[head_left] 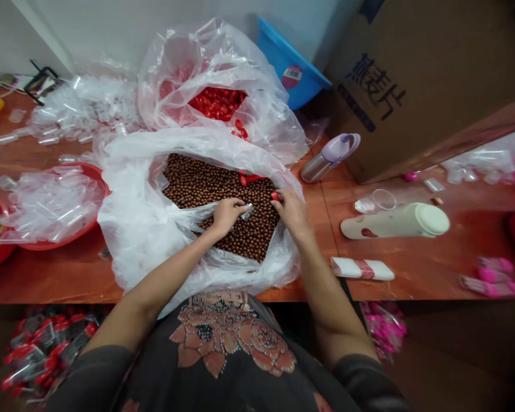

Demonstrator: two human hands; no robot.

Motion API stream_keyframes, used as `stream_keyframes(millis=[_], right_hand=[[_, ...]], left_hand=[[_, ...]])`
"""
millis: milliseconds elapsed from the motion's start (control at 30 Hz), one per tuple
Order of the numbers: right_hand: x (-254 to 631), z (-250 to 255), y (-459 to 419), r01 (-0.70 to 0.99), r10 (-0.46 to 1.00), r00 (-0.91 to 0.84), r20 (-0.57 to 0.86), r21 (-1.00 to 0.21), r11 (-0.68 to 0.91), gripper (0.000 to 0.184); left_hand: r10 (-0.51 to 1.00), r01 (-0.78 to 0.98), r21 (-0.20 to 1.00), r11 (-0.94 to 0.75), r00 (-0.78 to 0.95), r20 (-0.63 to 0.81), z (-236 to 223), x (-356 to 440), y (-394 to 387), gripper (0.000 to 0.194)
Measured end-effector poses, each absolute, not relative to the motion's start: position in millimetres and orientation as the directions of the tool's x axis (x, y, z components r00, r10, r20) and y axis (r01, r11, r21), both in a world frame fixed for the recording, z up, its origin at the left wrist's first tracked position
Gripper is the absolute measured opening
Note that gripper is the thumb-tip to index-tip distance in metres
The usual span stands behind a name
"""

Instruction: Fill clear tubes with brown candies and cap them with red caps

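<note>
Over beads [242, 243], left hand [228, 215] (curled).

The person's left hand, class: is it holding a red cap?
No, the left hand holds a small clear container, while a red cap is in the right hand.

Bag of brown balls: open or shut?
Open. The plastic bag's mouth is spread wide, baring the brown balls; the left hand, holding a small clear container, is over them.
</note>
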State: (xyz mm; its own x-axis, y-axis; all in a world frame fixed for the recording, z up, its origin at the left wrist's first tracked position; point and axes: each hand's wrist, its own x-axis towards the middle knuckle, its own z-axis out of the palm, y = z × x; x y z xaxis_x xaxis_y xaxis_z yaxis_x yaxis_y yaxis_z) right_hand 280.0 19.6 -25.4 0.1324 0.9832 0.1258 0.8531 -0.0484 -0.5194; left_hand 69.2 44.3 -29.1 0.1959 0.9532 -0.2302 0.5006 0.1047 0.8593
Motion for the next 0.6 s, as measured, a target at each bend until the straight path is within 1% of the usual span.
stream_keyframes(millis=[67,133,233,267,333,467,600], right_hand=[[278.6,-24.5,17.3,0.831,0.986,0.134,0.103,-0.553,-0.055,0.029],[276.5,-24.8,14.7,0.772,0.981,0.173,0.091,-0.631,-0.078,0.03],[271.2,-25.9,8.7,0.606,0.956,0.258,0.138,-0.794,-0.049,0.042],[268.8,-25.8,5.7,0.547,0.945,0.284,0.163,-0.837,-0.02,0.045],[263.0,-24.3,-1.7,0.443,0.921,0.335,0.199,-0.896,0.032,0.048],[252.7,-18.7,-19.4,0.259,0.88,0.432,0.197,-0.962,0.088,0.044],[247.8,-12.5,-32.5,0.195,0.871,0.455,0.187,-0.975,0.107,0.039]], left_hand=[[0.939,0.392,0.902,0.183,0.2,-0.278,-33.9,73.3,42.5,0.024],[0.936,0.293,0.928,0.231,0.194,-0.294,-38.4,76.5,40.4,0.025],[0.947,0.215,0.949,0.231,0.174,-0.27,-43.9,81.5,39.1,0.029],[0.951,0.203,0.953,0.223,0.17,-0.258,-45.3,83.4,39.4,0.03],[0.953,0.183,0.958,0.222,0.166,-0.253,-47.2,87.3,40.8,0.033],[0.939,0.087,0.956,0.282,0.178,-0.293,-45.5,90.3,43.8,0.043],[0.926,-0.039,0.948,0.316,0.232,-0.299,-29.2,80.1,39.0,0.05]])
